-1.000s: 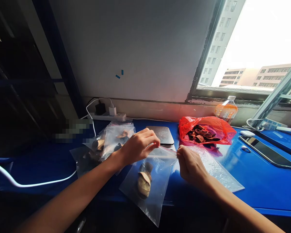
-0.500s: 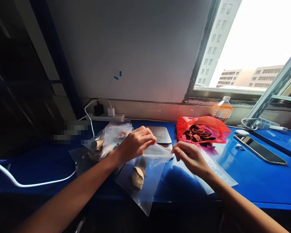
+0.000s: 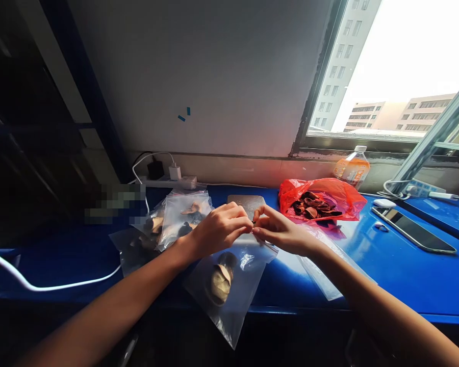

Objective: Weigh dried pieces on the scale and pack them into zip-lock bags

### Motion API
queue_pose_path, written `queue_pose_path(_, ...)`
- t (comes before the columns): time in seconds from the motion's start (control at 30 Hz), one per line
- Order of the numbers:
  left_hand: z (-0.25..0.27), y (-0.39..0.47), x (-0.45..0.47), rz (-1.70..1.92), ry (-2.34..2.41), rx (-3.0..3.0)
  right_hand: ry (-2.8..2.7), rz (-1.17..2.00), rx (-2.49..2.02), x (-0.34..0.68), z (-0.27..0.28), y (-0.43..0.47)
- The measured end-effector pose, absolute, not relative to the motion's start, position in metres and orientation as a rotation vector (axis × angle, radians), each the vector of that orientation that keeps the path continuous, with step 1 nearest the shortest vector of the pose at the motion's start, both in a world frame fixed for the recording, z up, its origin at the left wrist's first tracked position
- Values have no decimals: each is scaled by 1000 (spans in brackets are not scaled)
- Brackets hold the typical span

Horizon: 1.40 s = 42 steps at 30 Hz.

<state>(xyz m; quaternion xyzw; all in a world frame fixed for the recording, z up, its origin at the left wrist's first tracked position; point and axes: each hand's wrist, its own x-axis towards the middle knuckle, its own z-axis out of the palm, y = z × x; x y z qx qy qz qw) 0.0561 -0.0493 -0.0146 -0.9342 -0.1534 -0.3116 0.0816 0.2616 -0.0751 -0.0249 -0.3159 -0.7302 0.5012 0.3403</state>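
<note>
A clear zip bag (image 3: 243, 298) hangs over the table's front edge, with tan, curved dried pieces (image 3: 221, 283) lying inside it. My left hand (image 3: 224, 224) is closed in a pinch at the bag's top edge. Thumb and forefinger of my right hand (image 3: 279, 232) are pinched at the same edge, their tips touching or nearly touching those of the left. The bag's upper right corner sticks out below my right hand. Behind both hands sits a flat grey-topped device, perhaps a scale (image 3: 245, 200), partly covered by them.
Several filled clear bags (image 3: 183, 211) are piled at left. A red plastic bag (image 3: 350, 196) holds dark brown dried pieces (image 3: 313, 206). Flat clear bags (image 3: 325, 275) lie at right, near a phone (image 3: 416, 232). A drink bottle (image 3: 352, 168) and a power strip (image 3: 187, 182) stand behind.
My right hand has moved left from the bag's top right corner to meet my left hand. My left hand has shifted slightly right along the edge.
</note>
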Motion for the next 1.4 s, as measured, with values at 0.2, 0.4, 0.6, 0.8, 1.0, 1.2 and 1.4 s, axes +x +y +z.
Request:
queue_pose_path(0.2,-16,-49,57,-926,-436,-2784,-1873,1316,-802,259,-32,-79)
queue_pose_path(0.4,-14,-52,57,-1036,-529,-2714,-1946,1124,-934,256,-31,-83)
queue_pose_path(0.6,-16,-54,57,-1087,-503,-2678,-2026,1057,-903,255,-31,-84)
queue_pose_path(0.8,-13,-57,57,-1029,-519,-2720,-2073,978,-932,254,-33,-86)
queue_pose_path(1.0,-13,-56,57,-1021,-517,-2744,-2131,759,-933,251,-37,-87)
queue_pose_path(1.2,-16,-57,58,-1041,-525,-2752,-2153,615,-938,251,-45,-84)
queue_pose_path(1.4,-15,-61,60,-1130,-570,-2729,-2125,647,-890,254,-44,-86)
